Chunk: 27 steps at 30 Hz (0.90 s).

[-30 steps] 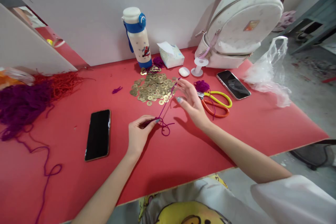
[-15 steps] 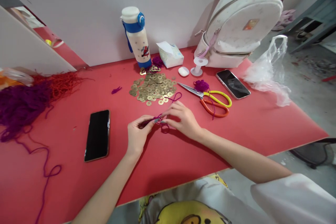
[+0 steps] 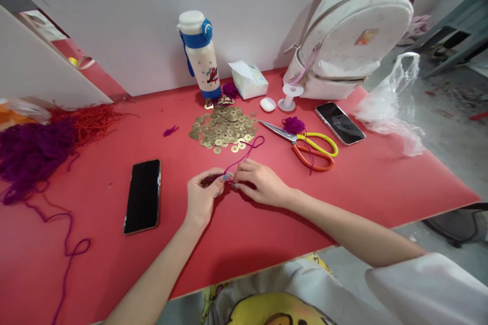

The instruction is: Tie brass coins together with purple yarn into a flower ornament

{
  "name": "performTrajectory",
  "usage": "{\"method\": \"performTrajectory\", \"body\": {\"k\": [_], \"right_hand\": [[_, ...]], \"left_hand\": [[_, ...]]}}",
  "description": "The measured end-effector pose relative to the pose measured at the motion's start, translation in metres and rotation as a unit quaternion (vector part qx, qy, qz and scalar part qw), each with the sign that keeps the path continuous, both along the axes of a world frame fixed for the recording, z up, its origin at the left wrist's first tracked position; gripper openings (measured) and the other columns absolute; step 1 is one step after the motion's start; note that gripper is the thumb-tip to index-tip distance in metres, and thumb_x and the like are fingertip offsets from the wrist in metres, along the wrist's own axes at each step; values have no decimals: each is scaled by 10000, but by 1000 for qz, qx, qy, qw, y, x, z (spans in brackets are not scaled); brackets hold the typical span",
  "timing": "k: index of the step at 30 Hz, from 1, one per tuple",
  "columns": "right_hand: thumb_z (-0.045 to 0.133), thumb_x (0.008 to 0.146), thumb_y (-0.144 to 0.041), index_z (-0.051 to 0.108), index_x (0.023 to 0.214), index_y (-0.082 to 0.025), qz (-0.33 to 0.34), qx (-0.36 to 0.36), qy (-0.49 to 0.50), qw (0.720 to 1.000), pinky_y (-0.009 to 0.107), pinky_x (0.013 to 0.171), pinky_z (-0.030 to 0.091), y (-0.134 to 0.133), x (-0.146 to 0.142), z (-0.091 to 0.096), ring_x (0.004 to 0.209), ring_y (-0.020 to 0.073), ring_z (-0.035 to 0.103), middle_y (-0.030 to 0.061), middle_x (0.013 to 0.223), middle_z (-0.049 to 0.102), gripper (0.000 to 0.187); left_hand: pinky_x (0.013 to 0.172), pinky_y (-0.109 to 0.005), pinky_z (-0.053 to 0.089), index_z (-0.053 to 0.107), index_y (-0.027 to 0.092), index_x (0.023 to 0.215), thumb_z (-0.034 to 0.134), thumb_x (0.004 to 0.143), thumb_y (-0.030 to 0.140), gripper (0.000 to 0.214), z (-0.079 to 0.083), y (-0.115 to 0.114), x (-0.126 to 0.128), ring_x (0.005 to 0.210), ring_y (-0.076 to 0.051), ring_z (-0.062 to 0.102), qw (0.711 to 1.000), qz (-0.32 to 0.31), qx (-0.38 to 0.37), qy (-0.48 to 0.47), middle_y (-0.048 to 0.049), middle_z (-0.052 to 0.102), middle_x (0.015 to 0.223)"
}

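Just in front of the coin pile, both hands meet over a purple cord (image 3: 244,156). My left hand (image 3: 203,194) is closed, thumb against fingers, on a dark purple bundle of cord (image 3: 211,180) mostly hidden in the palm. My right hand (image 3: 263,183) pinches the cord close to the left fingertips. From between the hands the cord's free end runs up and right and lies in a loop on the table. Behind it lies a heap of brass coins (image 3: 229,127) with holes in their middles. Open scissors (image 3: 301,143) with yellow and orange handles lie to the right.
A dark phone (image 3: 143,197) lies left, another phone (image 3: 339,123) right. Behind stand a bottle (image 3: 200,58), a tissue pack (image 3: 249,81), a white spool (image 3: 290,97) and a backpack (image 3: 351,35). Purple yarn (image 3: 36,155) heaps at far left; a plastic bag (image 3: 392,106) sits at right.
My right hand has shifted slightly down and in towards the left fingertips. The small cord loop below the fingers is gone from sight, and more cord shows running up from the hands.
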State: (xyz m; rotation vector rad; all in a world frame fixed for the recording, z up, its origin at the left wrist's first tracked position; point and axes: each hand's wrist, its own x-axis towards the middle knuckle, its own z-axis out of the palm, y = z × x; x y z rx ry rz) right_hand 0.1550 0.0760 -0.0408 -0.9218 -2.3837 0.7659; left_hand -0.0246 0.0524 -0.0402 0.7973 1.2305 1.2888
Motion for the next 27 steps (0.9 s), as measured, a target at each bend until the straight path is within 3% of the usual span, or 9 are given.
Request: {"method": "performTrajectory", "body": {"k": [4,7,11,15,20,27], "right_hand": [[525,949,-164,636,891,-169,-7,6,-3,1000,288,703,395,0,0,-1,826,189,486,62,846,589,125],[531,932,-173,619,979,-160,-26,-53,93,994,291,728,422,0,0,0,820,178,506,50,866,572,101],[535,963,-334,622,1063,-168,-24,-231,266,936,270,693,450,2,2,4,740,139,534,21,846,564,214],[561,942,-496,659,827,-158,-33,-337,336,879,247,620,438,3,3,7,641,110,518,11,734,579,371],[611,908,-522,651,755,-163,-48,-363,384,847,236,533,375,5,3,8,532,82,430,0,683,582,392],[607,921,-505,649,726,-187,-44,-345,411,843,270,608,365,7,9,3,608,117,444,1,686,560,375]], "left_hand": [[448,-193,383,761,162,706,880,575,278,212,1,0,-2,452,-60,434,1000,2,4,30,6,628,550],[528,-211,479,773,173,748,844,613,251,171,3,0,-2,530,-100,561,994,-23,10,111,-20,707,642],[693,-268,572,751,170,771,800,657,265,157,7,0,-1,709,-176,695,983,-63,20,171,-43,755,754],[692,-255,575,690,177,751,765,688,237,115,7,-1,1,706,-172,705,976,-85,36,197,-18,736,728],[701,-234,568,659,188,768,743,720,210,99,7,-2,1,722,-157,705,968,-107,58,219,-3,724,743],[766,-273,598,697,189,818,716,744,211,79,9,-2,3,780,-189,737,963,-119,58,237,-27,759,809]]}}
